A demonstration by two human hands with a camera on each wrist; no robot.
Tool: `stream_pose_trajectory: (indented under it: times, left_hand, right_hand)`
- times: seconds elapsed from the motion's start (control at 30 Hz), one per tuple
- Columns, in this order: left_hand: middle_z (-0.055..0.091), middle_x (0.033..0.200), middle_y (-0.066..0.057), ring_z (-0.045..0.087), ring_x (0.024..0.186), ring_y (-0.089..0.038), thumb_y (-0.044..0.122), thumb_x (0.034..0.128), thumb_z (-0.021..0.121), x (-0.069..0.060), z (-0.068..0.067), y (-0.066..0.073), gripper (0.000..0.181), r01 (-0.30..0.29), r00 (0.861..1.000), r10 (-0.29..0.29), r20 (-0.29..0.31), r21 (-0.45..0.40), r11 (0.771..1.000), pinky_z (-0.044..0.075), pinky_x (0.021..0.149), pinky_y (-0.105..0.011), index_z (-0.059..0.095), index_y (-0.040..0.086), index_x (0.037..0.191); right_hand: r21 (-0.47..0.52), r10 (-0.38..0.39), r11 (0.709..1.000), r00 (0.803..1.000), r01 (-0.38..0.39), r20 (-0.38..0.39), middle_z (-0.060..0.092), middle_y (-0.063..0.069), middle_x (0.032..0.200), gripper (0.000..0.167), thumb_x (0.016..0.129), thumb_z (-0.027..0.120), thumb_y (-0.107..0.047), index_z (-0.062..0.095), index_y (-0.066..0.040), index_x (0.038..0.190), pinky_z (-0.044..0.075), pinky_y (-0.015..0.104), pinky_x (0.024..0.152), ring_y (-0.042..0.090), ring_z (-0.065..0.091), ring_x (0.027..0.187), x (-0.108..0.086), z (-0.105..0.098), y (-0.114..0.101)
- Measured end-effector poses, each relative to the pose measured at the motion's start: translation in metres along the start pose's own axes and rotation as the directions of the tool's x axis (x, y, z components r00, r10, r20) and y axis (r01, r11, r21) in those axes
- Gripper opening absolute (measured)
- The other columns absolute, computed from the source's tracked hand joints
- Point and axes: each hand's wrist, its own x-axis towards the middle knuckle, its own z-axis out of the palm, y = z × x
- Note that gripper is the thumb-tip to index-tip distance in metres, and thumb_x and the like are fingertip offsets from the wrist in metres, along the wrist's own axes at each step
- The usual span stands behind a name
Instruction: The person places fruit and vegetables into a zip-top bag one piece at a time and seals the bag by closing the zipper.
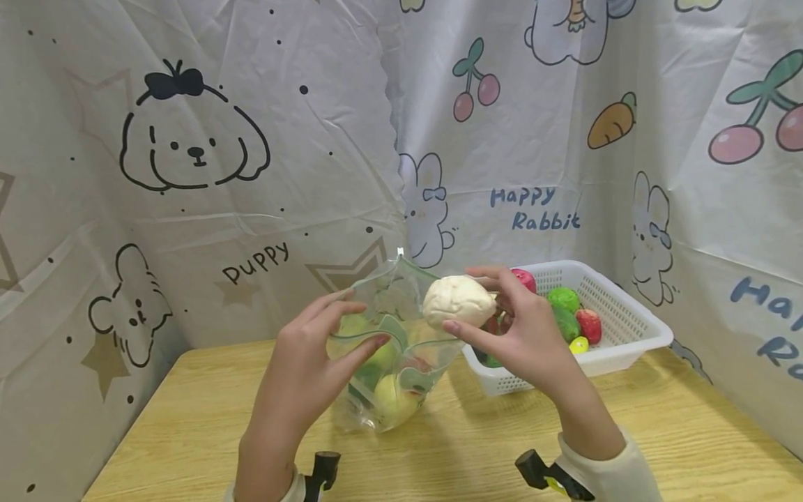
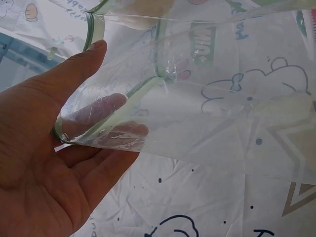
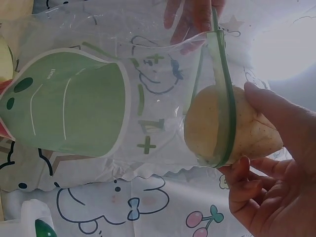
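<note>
A clear zip bag (image 1: 394, 376) with green edging stands on the table, with a yellow round piece (image 1: 394, 401) and other green and red shapes visible through its film. My left hand (image 1: 314, 355) holds the bag's mouth at its left side, thumb and fingers apart along the rim. In my right hand (image 1: 523, 331) is a cream-coloured, lumpy, bun-like piece (image 1: 456, 301), gripped between thumb and fingers. The right wrist view shows this piece (image 3: 259, 129) at the bag's mouth, partly behind the green zip strip (image 3: 228, 106).
Behind my right hand, a white perforated basket (image 1: 627, 352) holds several toy fruits and vegetables, among them a green one (image 1: 563, 300) and a red one (image 1: 590, 326). A printed cloth (image 1: 326, 139) hangs around the wooden table (image 1: 207, 418).
</note>
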Motion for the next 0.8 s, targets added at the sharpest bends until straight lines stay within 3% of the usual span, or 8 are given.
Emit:
stream_pose_trajectory:
  times: [0.1,0.3,0.8]
  left_hand:
    - [0.069,0.126,-0.009,0.065,0.120,-0.029,0.033,0.0796,0.088,-0.0002,-0.0002,0.0000,0.044,-0.003,1.000,0.003,0.000,0.001,1.000,0.056,0.098,-0.043,0.073,0.008,0.112]
    - [0.069,0.127,-0.009,0.064,0.121,-0.029,0.032,0.0793,0.089,-0.0004,-0.0004,-0.0003,0.044,-0.001,1.000,0.001,0.003,0.000,1.000,0.056,0.098,-0.043,0.073,0.007,0.112]
    - [0.070,0.123,-0.009,0.066,0.117,-0.027,0.030,0.0786,0.090,0.0000,-0.0008,-0.0003,0.046,-0.005,1.000,0.005,-0.002,0.009,1.000,0.056,0.097,-0.042,0.072,0.005,0.112]
  right_hand:
    - [0.001,0.014,1.000,1.000,-0.014,-0.004,0.071,0.003,0.115,0.057,0.081,0.088,-0.029,0.057,-0.017,0.127,0.051,0.025,0.057,0.019,0.060,0.071,-0.0001,0.0001,-0.0005]
    - [-0.039,-0.019,0.999,1.000,0.018,-0.020,0.073,-0.004,0.109,0.054,0.080,0.089,-0.031,0.060,-0.019,0.124,0.048,0.024,0.054,0.019,0.059,0.078,-0.0003,0.0001,0.0005]
    - [-0.031,-0.063,0.998,0.998,0.063,0.012,0.067,-0.008,0.099,0.053,0.079,0.090,-0.028,0.064,-0.022,0.124,0.049,0.025,0.053,0.015,0.058,0.071,-0.0003,0.0024,0.0008]
